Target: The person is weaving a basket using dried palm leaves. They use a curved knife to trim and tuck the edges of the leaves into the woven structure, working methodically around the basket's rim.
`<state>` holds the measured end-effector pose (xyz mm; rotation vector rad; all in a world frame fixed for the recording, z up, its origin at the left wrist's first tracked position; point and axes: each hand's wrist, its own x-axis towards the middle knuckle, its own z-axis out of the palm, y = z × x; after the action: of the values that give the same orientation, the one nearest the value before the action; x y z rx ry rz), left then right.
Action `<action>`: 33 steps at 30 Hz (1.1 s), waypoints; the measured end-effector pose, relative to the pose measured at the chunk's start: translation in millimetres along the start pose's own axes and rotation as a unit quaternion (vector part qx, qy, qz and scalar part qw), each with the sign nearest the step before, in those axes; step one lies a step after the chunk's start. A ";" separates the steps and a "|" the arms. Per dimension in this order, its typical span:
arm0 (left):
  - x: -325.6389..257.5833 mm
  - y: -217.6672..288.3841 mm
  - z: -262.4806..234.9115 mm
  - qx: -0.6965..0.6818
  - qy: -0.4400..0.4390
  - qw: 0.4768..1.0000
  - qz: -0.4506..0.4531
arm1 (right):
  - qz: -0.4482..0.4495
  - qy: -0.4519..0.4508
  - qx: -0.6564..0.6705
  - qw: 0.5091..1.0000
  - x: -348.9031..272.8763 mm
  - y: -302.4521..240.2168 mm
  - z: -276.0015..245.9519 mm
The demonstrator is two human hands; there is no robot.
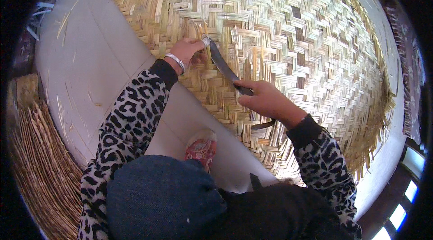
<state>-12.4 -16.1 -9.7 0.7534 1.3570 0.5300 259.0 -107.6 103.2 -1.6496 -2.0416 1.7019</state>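
The head camera, the left unit of a side-by-side fisheye pair, looks from the wearer's head steeply down, its picture upright and unmirrored. Rounded blue denim clothing (162, 199) lies nearest the lens at the lower edge, with the left hand (184, 51) and right hand (268, 100) farther off, over the straw-coloured herringbone-woven mat (324, 73). Coverage extends on the left to the pale smooth floor (85, 55), and dark corners bound the wide, curved field.

No legible text or numbers anywhere.
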 end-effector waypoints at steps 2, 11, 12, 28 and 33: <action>0.7 -2.3 2.5 -0.029 0.014 0.999 0.008 | -0.021 -0.006 -0.047 0.999 5.4 -8.6 1.9; 0.8 -0.6 11.1 -0.125 0.089 0.987 -0.037 | -0.041 -0.002 -0.041 0.998 5.1 -24.7 -6.8; -0.4 -0.5 11.1 -0.129 0.088 0.987 -0.037 | -0.040 0.005 -0.047 0.998 7.8 -24.7 -3.2; 10.2 7.9 -5.3 0.038 -0.001 0.986 -0.160 | 0.034 0.088 -0.217 0.972 38.4 -12.2 52.9; 23.9 6.0 11.9 0.053 0.081 0.990 -0.105 | 0.012 0.100 -0.227 0.969 39.3 -9.7 55.0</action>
<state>3.5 3.2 -20.7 0.6547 1.6049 0.3594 202.9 -117.5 65.6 -1.8703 -2.4373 1.0631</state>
